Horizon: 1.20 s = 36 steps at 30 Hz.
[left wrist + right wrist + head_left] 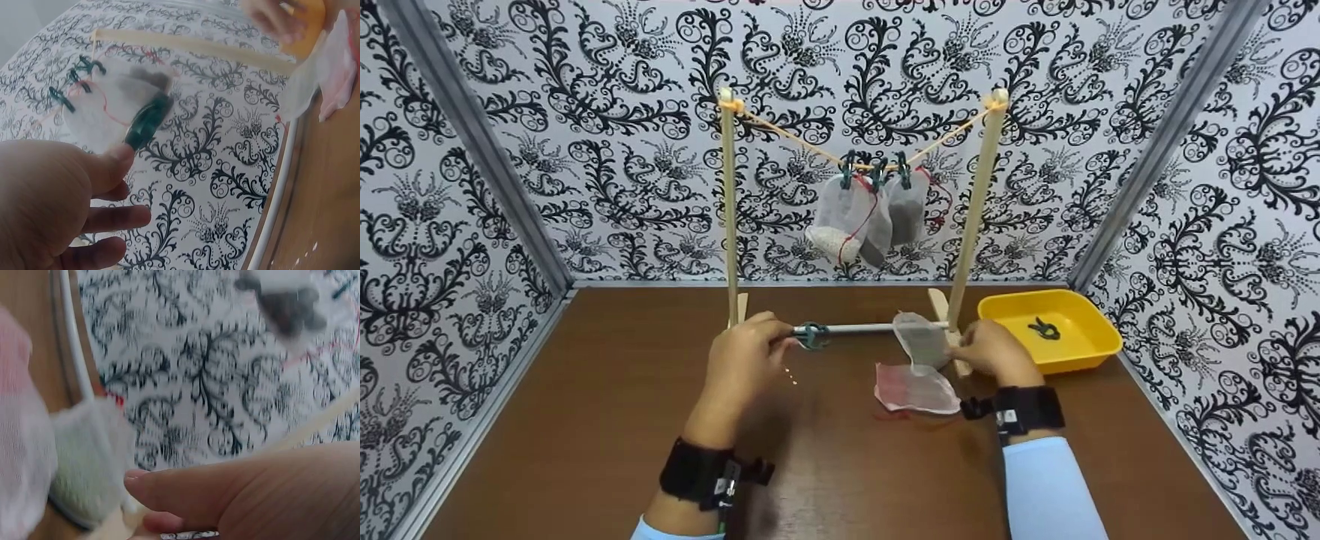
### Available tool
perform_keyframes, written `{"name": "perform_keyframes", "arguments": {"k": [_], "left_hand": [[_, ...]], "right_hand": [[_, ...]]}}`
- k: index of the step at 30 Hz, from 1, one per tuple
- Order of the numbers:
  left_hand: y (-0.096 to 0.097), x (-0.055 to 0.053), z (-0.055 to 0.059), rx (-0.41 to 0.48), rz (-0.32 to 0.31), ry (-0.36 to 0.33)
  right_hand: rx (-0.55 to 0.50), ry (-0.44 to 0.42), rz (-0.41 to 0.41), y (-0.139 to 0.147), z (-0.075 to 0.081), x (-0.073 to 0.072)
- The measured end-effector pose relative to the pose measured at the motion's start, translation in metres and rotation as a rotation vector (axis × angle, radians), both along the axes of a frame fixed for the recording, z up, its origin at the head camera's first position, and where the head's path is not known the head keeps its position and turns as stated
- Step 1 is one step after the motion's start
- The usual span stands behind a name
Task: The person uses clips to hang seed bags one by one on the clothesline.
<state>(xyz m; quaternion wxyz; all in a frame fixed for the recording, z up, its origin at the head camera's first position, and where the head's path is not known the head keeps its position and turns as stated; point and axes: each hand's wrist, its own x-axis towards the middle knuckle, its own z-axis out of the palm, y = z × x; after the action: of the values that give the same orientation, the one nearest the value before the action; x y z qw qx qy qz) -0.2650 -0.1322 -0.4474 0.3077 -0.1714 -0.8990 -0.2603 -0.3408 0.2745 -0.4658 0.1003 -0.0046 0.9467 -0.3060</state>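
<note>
My left hand (746,352) pinches a dark green spring clip (149,121) between thumb and forefinger, above the left part of a white rod (855,328); the other fingers are spread. At the right end of that rod, my right hand (997,351) is beside a white mesh pouch with greenish contents (922,341). Its thumb tip is right at the pouch's edge in the right wrist view, and the other fingers are mostly hidden. The pouch overlaps the rod. Nearer me lies a second mesh pouch with pink contents (915,388) and a red string.
Two wooden posts (730,217) carry a sagging orange cord (791,135). Green clips (877,172) hold several filled mesh pouches (836,217) on it. A yellow tray (1084,356) at the right contains another dark clip (1044,328). Patterned walls enclose the brown table (585,420).
</note>
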Motion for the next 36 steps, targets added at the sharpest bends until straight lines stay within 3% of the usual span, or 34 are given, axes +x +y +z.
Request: {"name": "perform_keyframes", "arguments": {"k": [6, 12, 18, 26, 36], "left_hand": [[-0.011, -0.004, -0.003, 0.002, 0.067, 0.011], [-0.017, -0.006, -0.004, 0.025, 0.099, 0.011], [-0.02, -0.006, -0.004, 0.039, 0.115, 0.004], [-0.025, -0.006, -0.008, 0.014, 0.15, -0.039], [-0.029, -0.006, -0.007, 0.047, 0.178, -0.073]], "right_hand": [[-0.014, -0.14, 0.002, -0.004, -0.003, 0.006], [0.124, -0.156, 0.131, -0.017, -0.011, 0.007], [0.063, -0.156, 0.198, -0.022, -0.013, 0.006], [-0.02, -0.001, 0.305, -0.027, -0.004, 0.003], [0.002, 0.24, 0.313, -0.052, 0.034, 0.017]]}}
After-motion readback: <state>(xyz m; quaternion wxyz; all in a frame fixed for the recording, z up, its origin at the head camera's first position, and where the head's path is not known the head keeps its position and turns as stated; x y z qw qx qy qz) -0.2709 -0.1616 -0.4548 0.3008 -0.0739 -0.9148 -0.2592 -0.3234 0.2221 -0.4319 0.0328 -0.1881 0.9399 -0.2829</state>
